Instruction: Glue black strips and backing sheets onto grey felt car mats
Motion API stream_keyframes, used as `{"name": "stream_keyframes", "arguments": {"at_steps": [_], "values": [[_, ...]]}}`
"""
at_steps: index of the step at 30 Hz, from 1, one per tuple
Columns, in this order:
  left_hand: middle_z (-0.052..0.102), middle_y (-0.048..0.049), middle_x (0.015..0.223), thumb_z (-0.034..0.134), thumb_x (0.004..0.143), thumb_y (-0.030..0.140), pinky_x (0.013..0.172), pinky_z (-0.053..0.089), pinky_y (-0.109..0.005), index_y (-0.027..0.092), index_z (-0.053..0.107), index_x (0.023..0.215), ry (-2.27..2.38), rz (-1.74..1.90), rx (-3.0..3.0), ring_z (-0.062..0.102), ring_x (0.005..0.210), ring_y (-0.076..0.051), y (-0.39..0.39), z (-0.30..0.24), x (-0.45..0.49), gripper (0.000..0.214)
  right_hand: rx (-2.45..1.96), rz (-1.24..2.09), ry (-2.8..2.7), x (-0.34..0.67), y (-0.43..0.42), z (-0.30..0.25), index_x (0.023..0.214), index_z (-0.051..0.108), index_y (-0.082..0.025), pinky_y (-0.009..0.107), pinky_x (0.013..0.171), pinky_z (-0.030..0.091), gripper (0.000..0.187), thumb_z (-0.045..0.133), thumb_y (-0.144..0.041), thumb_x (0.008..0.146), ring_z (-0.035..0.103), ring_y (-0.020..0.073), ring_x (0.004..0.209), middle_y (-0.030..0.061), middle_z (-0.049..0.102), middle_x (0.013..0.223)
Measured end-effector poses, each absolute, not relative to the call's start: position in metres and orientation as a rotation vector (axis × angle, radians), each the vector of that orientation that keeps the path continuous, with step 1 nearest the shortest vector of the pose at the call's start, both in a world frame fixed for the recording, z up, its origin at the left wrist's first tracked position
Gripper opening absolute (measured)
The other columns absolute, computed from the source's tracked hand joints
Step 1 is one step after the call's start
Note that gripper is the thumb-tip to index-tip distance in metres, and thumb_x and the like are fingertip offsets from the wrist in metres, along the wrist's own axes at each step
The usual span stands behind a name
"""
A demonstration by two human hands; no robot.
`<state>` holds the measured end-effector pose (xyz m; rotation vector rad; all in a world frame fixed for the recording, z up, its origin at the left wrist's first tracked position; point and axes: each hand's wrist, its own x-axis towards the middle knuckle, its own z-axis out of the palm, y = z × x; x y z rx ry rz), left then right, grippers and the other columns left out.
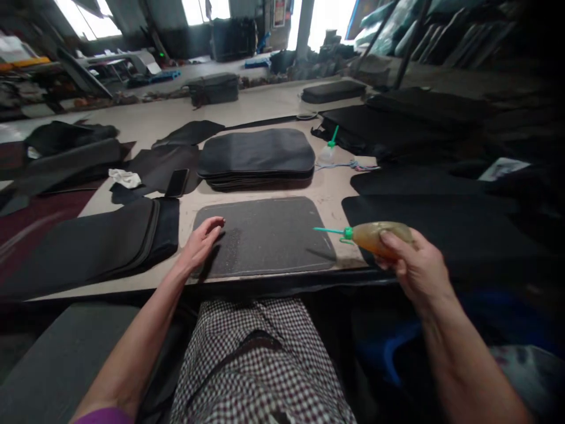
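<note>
A dark grey rounded panel lies flat at the near edge of the table. My left hand rests on the panel's left edge, fingers curled loosely and holding nothing. To the right of the panel, my right hand is closed round a yellowish squeeze bottle with a green nozzle. The nozzle points left over the panel's right end.
A stack of similar black panels sits behind the grey one. Beside it are a phone, a white rag, a second green-tipped bottle and a zippered black cover. Black sheets fill the right.
</note>
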<state>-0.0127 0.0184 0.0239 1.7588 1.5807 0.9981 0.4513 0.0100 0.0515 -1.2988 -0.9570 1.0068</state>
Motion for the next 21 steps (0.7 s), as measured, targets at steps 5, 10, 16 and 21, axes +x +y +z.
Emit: {"name": "stream_keyframes", "arguments": {"at_steps": [5, 10, 16, 21], "values": [[0.071, -0.0080, 0.123, 0.052, 0.097, 0.040, 0.107, 0.048, -0.040, 0.023, 0.063, 0.127, 1.797, 1.072, 1.728, 0.066, 0.116, -0.023, -0.005, 0.027, -0.053, 0.036, -1.304, 1.059, -1.244, 0.375, 0.025, 0.040, 0.114, 0.064, -0.022, 0.024, 0.043, 0.048, 0.055, 0.083, -0.053, 0.072, 0.060, 0.0161, 0.064, 0.0043, 0.067, 0.098], [0.072, -0.0084, 0.121, 0.054, 0.097, 0.042, 0.104, 0.051, -0.040, 0.022, 0.062, 0.128, 1.905, 1.171, 1.652, 0.068, 0.112, -0.023, -0.030, 0.028, -0.075, 0.038, -1.266, 1.055, -1.491, 0.301, 0.045, 0.031, 0.120, 0.060, -0.023, 0.028, 0.048, 0.051, 0.057, 0.075, -0.058, 0.078, 0.061, 0.0192, 0.068, 0.0059, 0.067, 0.100], [0.071, -0.0096, 0.124, 0.058, 0.095, 0.042, 0.108, 0.050, -0.042, 0.021, 0.061, 0.129, 1.836, 1.387, 1.463, 0.067, 0.116, -0.023, -0.054, 0.027, -0.083, 0.040, -1.234, 0.864, -1.691, 0.237, 0.060, 0.029, 0.116, 0.061, -0.021, 0.039, 0.071, 0.056, 0.055, 0.071, -0.060, 0.078, 0.064, 0.0268, 0.088, 0.0078, 0.068, 0.103], [0.070, -0.0098, 0.126, 0.061, 0.095, 0.040, 0.111, 0.049, -0.043, 0.020, 0.061, 0.128, 1.768, 1.449, 1.386, 0.067, 0.117, -0.022, -0.064, 0.026, -0.075, 0.039, -1.230, 0.857, -1.772, 0.201, 0.066, 0.030, 0.114, 0.060, -0.020, 0.042, 0.079, 0.054, 0.055, 0.071, -0.060, 0.078, 0.064, 0.0285, 0.093, 0.0083, 0.069, 0.103]]}}
